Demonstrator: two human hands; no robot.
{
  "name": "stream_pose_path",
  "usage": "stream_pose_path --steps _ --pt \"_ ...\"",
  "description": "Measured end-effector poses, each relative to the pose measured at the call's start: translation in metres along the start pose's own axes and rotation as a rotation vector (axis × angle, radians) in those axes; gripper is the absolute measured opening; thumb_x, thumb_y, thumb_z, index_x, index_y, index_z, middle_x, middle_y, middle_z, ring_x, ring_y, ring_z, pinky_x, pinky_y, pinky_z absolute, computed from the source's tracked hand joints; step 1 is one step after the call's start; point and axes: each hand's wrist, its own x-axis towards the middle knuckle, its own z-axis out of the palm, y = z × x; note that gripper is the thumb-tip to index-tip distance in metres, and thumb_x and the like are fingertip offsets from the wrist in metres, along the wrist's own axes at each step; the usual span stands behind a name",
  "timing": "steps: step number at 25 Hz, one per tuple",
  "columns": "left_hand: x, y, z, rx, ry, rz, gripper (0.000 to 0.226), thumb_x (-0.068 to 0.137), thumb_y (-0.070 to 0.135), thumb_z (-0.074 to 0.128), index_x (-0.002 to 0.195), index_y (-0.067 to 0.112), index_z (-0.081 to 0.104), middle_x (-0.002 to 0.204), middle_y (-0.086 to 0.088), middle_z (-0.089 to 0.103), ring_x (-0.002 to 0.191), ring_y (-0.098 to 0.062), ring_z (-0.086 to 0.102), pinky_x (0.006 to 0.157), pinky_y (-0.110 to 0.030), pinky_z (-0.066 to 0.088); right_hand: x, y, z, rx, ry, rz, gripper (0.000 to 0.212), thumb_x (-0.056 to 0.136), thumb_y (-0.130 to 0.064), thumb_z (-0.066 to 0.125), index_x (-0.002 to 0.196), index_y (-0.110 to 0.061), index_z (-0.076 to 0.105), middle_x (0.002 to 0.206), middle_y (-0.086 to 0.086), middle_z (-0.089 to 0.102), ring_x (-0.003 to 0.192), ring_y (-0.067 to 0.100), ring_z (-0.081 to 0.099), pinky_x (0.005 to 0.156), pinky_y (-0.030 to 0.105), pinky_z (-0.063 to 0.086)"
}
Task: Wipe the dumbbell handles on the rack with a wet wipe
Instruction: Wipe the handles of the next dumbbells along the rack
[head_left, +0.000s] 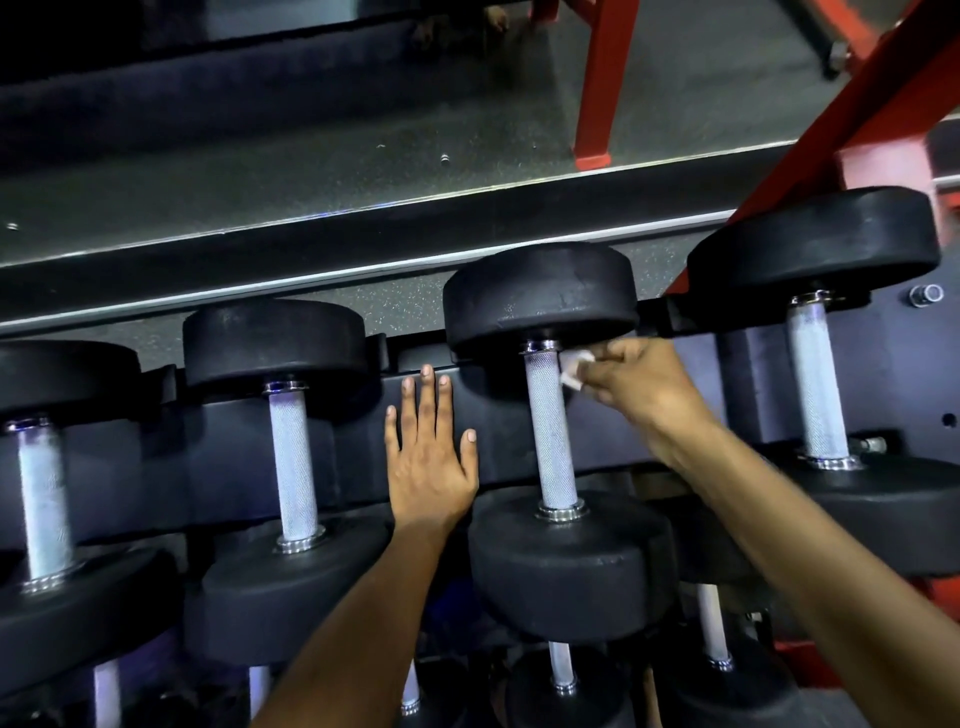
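Beside the handle (549, 426), wipe (573, 370) in right-hand grip (639, 382)

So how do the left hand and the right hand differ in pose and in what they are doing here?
The left hand lies flat with fingers straight on the black rack, holding nothing; the right hand pinches a white wet wipe. The left hand rests between two dumbbells; the right hand reaches the top of a dumbbell handle. Both are bare.
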Motion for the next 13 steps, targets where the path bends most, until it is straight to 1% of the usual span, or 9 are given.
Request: stream_pose_path --steps 1,2,3,4,7,8,10,12,13 --pt "0.000 0.000 0.000 0.000 -0.002 -0.001 0.065 0.095 0.037 0.029 0.153 0.009 0.018 0.161 -0.009 0.015 0.149 -0.025 0.011 0.119 -0.045 0.010 -0.011 0.017 -0.006 -0.177 -0.030 -0.010 0.029 0.080 0.005 0.065 0.062 -0.018 0.064 0.056 -0.007 0.062 0.058 0.008 0.057 0.063 0.025 0.051" --pt "0.000 0.000 0.000 0.001 -0.006 -0.002 0.065 0.095 0.037 0.029 0.153 0.009 0.019 0.161 -0.009 0.016 0.149 -0.025 0.011 0.119 -0.045 0.010 -0.027 0.032 -0.011 -0.359 -0.106 0.060 0.028 0.077 0.001 0.070 0.058 -0.019 0.065 0.056 -0.006 0.063 0.056 0.009 0.056 0.063 0.030 0.051" --pt "0.001 0.001 -0.001 0.004 -0.008 -0.002 0.066 0.094 0.037 0.029 0.153 0.009 0.019 0.161 -0.009 0.016 0.148 -0.026 0.011 0.119 -0.045 0.010 -0.039 0.043 -0.015 -0.463 -0.176 0.145 0.027 0.073 -0.001 0.073 0.054 -0.019 0.066 0.055 -0.005 0.063 0.055 0.008 0.056 0.066 0.034 0.052" --pt "0.002 0.001 -0.001 0.009 -0.010 -0.003 0.066 0.094 0.037 0.030 0.153 0.009 0.019 0.161 -0.009 0.016 0.148 -0.026 0.011 0.118 -0.045 0.010 -0.041 0.045 -0.014 -0.494 -0.183 0.155 0.028 0.071 -0.001 0.075 0.052 -0.019 0.065 0.055 -0.006 0.063 0.054 0.007 0.056 0.069 0.035 0.053" --pt "0.001 0.001 -0.001 0.006 -0.014 -0.003 0.066 0.094 0.037 0.030 0.153 0.009 0.021 0.161 -0.009 0.015 0.149 -0.026 0.011 0.119 -0.045 0.009 -0.009 0.013 0.006 -0.275 0.143 -0.095 0.022 0.075 -0.003 0.072 0.064 -0.021 0.067 0.068 -0.004 0.067 0.062 0.002 0.060 0.072 0.028 0.051" --pt "0.001 0.001 -0.001 0.004 -0.008 -0.004 0.066 0.094 0.037 0.030 0.153 0.009 0.021 0.161 -0.008 0.015 0.149 -0.025 0.011 0.119 -0.044 0.009 -0.005 0.005 0.011 -0.220 0.187 -0.183 0.017 0.076 -0.006 0.072 0.070 -0.022 0.070 0.074 -0.003 0.069 0.067 0.001 0.061 0.073 0.023 0.050" --pt "0.001 0.001 0.000 0.000 -0.011 -0.005 0.066 0.095 0.038 0.030 0.153 0.009 0.019 0.162 -0.008 0.014 0.149 -0.025 0.010 0.119 -0.044 0.008 -0.021 0.016 0.006 -0.290 0.121 -0.258 0.025 0.075 -0.003 0.073 0.070 -0.027 0.068 0.074 -0.007 0.067 0.062 -0.011 0.057 0.064 0.008 0.044" --pt "0.001 0.001 0.000 0.005 -0.016 -0.001 0.066 0.095 0.038 0.030 0.153 0.009 0.018 0.162 -0.008 0.014 0.149 -0.026 0.010 0.119 -0.044 0.008 -0.054 0.040 -0.006 -0.453 -0.084 -0.128 0.035 0.071 0.001 0.074 0.058 -0.029 0.062 0.066 -0.012 0.065 0.053 -0.015 0.052 0.055 0.003 0.040" --pt "0.002 0.001 0.000 0.010 -0.016 -0.002 0.066 0.094 0.038 0.030 0.153 0.009 0.018 0.162 -0.008 0.014 0.149 -0.026 0.010 0.119 -0.044 0.008 -0.062 0.045 -0.007 -0.496 -0.134 -0.074 0.036 0.070 0.002 0.075 0.056 -0.029 0.062 0.064 -0.012 0.064 0.052 -0.014 0.052 0.054 0.002 0.040"
